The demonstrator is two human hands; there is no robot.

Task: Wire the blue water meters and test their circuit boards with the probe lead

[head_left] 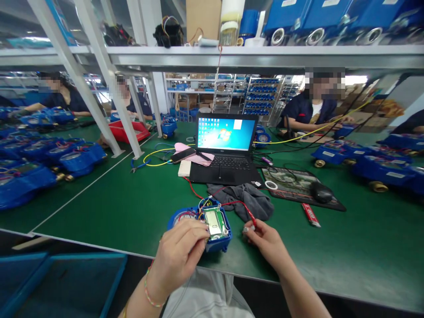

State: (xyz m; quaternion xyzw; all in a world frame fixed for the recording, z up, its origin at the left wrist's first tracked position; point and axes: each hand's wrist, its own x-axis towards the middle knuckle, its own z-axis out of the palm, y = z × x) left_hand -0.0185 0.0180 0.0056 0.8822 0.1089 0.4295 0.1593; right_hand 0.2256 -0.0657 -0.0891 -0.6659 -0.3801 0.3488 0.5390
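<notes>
A blue water meter (217, 238) with its cover off and a green circuit board with a small display (213, 221) sits near the front edge of the green table (132, 212). My left hand (180, 254) is closed, its fingertips pinched at the board's left edge. My right hand (265, 240) is closed on a small metal tip (247, 229) at the end of a red wire (243, 207) that runs back to the meter.
A grey cloth (247, 198) lies behind the meter, then an open laptop (228, 150), a mouse (320, 192) on a mat, a tape roll (270, 185) and a red marker (310, 215). Blue meters (39, 163) crowd both sides. Other people sit across the table.
</notes>
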